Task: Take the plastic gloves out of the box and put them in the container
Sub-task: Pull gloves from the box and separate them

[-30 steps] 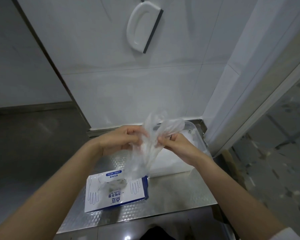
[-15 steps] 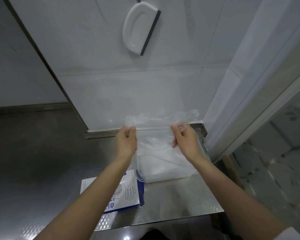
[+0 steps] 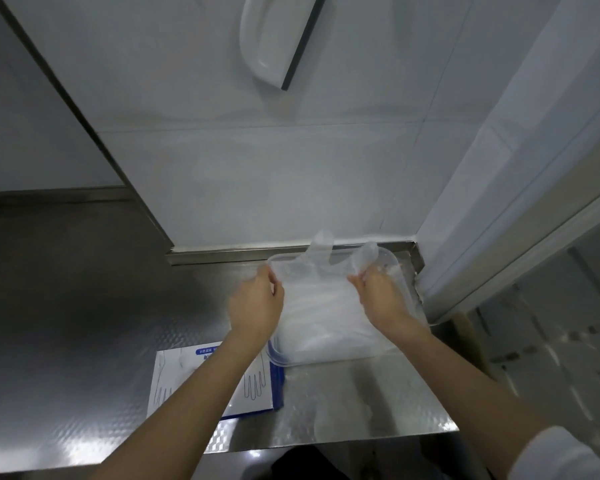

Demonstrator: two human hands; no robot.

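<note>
A clear plastic glove [image 3: 317, 268] is stretched flat over the clear rectangular container [image 3: 394, 268] at the back right of the steel counter. My left hand [image 3: 257, 303] pinches its left edge and my right hand [image 3: 378, 292] pinches its right edge; two glove fingers stick up past the far rim. More clear gloves lie piled inside the container. The white and blue glove box [image 3: 257, 382] lies flat in front of the container, partly hidden under my left forearm.
The steel counter [image 3: 354, 407] ends close in front and drops off at the right. A tiled wall stands right behind the container, with a white squeegee [image 3: 278, 39] hanging on it. A white door frame [image 3: 499, 202] rises at the right.
Both hands carried the glove from above the box to over the container, spread it wide between them and lowered it toward the pile inside.
</note>
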